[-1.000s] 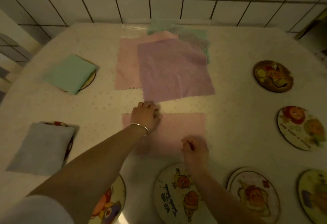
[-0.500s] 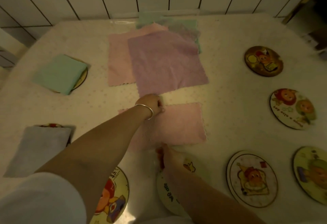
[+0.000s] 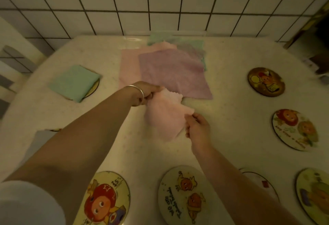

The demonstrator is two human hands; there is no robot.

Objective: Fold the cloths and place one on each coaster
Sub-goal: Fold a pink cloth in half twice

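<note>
The soft pale-pink cloth [image 3: 164, 116] hangs crumpled above the middle of the speckled cream worktop [image 3: 231, 118], pinched at its far-left edge by the left hand [image 3: 146, 92] (a thin metal bangle circles that wrist) and at its right edge by the right hand [image 3: 196, 127]. A folded mint-green cloth [image 3: 73, 82] covers the far-left round coaster [image 3: 94, 87].

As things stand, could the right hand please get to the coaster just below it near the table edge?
Probably yes: the coaster lies bare just below the right hand, nothing between them, though that hand is pinching the pink cloth.
</note>
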